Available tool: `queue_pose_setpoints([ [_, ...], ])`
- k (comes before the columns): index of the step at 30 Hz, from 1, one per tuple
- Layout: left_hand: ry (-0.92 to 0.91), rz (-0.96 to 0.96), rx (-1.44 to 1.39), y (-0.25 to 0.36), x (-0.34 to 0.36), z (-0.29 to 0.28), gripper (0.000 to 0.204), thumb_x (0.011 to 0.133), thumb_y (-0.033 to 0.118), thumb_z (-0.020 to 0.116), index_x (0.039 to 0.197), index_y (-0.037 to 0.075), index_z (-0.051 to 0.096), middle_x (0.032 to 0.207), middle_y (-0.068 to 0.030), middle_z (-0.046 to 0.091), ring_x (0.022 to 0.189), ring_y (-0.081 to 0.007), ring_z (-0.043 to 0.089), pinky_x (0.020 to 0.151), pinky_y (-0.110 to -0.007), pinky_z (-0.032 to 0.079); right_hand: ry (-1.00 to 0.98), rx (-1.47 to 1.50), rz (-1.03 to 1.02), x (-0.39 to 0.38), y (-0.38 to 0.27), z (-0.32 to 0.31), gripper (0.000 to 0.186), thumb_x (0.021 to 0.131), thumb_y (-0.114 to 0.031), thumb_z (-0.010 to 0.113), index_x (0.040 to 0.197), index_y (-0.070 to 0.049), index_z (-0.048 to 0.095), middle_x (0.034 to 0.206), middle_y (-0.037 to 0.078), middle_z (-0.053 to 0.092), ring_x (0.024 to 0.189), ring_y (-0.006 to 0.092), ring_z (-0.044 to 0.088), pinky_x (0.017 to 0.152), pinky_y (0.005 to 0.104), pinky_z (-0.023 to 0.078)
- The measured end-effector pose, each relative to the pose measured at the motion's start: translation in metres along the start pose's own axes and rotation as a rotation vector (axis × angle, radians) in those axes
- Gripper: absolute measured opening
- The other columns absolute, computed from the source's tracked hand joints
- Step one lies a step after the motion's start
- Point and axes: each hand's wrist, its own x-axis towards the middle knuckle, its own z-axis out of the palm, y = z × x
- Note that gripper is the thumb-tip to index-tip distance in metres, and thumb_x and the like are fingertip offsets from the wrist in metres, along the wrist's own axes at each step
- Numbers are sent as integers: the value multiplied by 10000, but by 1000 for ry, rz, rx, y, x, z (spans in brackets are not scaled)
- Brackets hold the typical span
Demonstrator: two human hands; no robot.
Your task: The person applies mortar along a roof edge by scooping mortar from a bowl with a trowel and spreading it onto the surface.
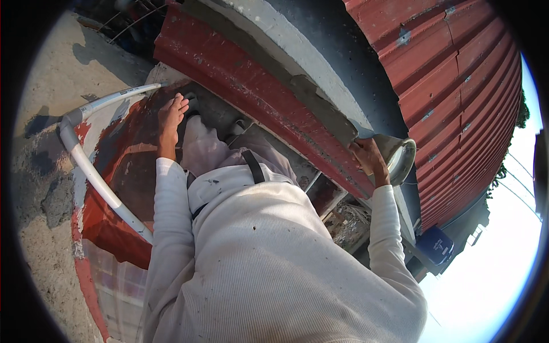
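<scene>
My right hand [370, 158] has its fingers curled at the edge of a grey cement ledge [274, 37]. What it grips is hidden by the fingers. Darker, wet-looking mortar [320, 98] lies along the ledge's near side, leading up to that hand. Right beside the wrist stands a round, grey-smeared bucket [407, 161] with a pale inside. My left hand [172, 117] is held up over my legs, fingers stretched out and nothing in it. It is nearest to the red-painted wall and a white pipe.
A bent white pipe [94, 171] curves along the rough wall [48, 228] on my left. Red corrugated roofing [452, 86] rises at the right, and a red metal strip [251, 86] runs below the ledge. A blue container [434, 246] sits farther right. My feet are on a narrow surface below.
</scene>
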Motion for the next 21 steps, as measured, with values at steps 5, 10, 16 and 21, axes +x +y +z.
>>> queue_pose_setpoints([
  [5, -3, -83, -35, -29, 9, 2, 538, 1031, 468, 676, 1401, 76, 669, 1332, -84, 743, 1211, -174, 693, 1066, -359, 442, -18, -182, -23, 50, 5, 44, 275, 950, -197, 635, 839, 43, 710, 617, 112, 640, 526, 173, 641, 502, 368, 542],
  [10, 17, -67, -1, -47, 9, -7, 536, 1049, 452, 649, 1393, 42, 673, 1296, -106, 759, 1187, -211, 706, 1060, -401, 474, 34, -244, -125, 95, -35, 65, 294, 955, -233, 651, 872, 41, 717, 660, 131, 674, 560, 209, 674, 541, 400, 555],
  [16, 131, -45, -82, -55, 3, -24, 505, 1044, 444, 660, 1362, 55, 698, 1245, -88, 780, 1147, -186, 716, 976, -378, 487, 222, -312, -423, 89, -75, 78, 328, 960, -271, 662, 845, 31, 723, 640, 117, 674, 527, 212, 660, 513, 391, 547],
  [21, 105, -108, -127, -70, 15, -18, 482, 1048, 423, 657, 1379, 74, 685, 1258, -64, 769, 1127, -155, 710, 943, -312, 461, -22, -337, -157, 115, -110, 80, 346, 977, -289, 683, 833, 24, 711, 653, 118, 665, 501, 177, 634, 477, 378, 519],
])
